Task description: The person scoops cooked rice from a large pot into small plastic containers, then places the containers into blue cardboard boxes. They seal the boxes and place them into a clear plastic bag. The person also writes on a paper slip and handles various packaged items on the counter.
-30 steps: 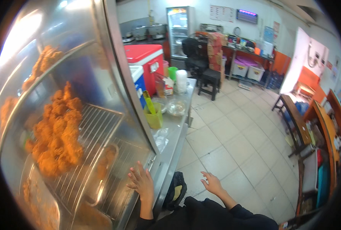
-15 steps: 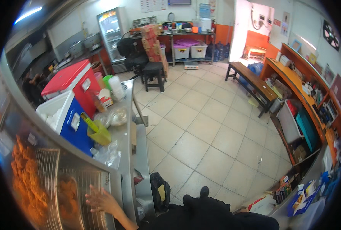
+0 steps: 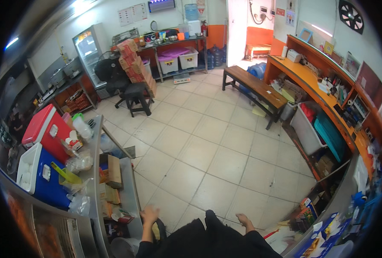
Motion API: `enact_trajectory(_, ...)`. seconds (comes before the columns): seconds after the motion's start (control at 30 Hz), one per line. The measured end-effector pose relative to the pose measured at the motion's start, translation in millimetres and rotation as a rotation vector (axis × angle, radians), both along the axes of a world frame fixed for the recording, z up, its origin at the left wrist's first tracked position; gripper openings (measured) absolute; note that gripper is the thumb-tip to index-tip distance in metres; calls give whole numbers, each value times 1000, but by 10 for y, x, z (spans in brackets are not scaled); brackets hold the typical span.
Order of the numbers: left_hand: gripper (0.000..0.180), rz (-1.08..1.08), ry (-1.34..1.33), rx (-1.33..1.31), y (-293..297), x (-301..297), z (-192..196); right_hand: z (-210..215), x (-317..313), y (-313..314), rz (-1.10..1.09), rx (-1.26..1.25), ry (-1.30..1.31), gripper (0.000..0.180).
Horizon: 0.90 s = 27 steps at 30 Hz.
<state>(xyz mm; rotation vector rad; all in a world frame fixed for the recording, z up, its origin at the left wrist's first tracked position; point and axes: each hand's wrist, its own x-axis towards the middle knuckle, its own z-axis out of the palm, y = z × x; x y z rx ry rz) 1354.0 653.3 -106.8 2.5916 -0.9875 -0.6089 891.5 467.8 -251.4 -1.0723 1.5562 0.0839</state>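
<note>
My left hand (image 3: 149,213) is low in the view beside the steel shelf unit, its fingers apart and nothing in them. On the other side of my body, over the tiled floor, my right hand (image 3: 243,219) shows small and a little blurred; its fingers look loosely stretched and I see nothing held. Nearest the left hand is the lower steel shelf (image 3: 132,189), with cardboard and packets on it. Orange-brown fried food (image 3: 17,217) sits in the display case at the lower left corner, partly cut off.
A blue cooler (image 3: 49,180) and a red cooler (image 3: 49,131) stand along the left steel table. A wooden bench (image 3: 255,90) is ahead right. The orange counter (image 3: 315,92) runs down the right side. A black stool (image 3: 137,98) stands by stacked cartons (image 3: 133,64).
The view has turned right, and the display case has slid toward the lower left. My left hand has come away from the racks there. My right hand has come into sight.
</note>
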Motion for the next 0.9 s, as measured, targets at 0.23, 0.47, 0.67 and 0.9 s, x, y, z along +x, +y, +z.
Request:
enact_trajectory(0.23, 72, -788, 618, 417, -1122, -1299, -1445, 467, 299, -1094, -212, 39, -286, 51)
enact_trajectory(0.47, 74, -533, 482, 604, -2672, -622, -1639, -165, -193, -2315, -518, 113, -185, 41)
enact_trajectory(0.67, 69, -500, 471, 668, -4537, 111, -1781, 51, -402, -3580, -164, 50, 416, 35)
enact_trajectory(0.9, 58, -551, 356, 407, -7360, 1035, -1476, 446, 606, -5854, 30, -34, 354, 35)
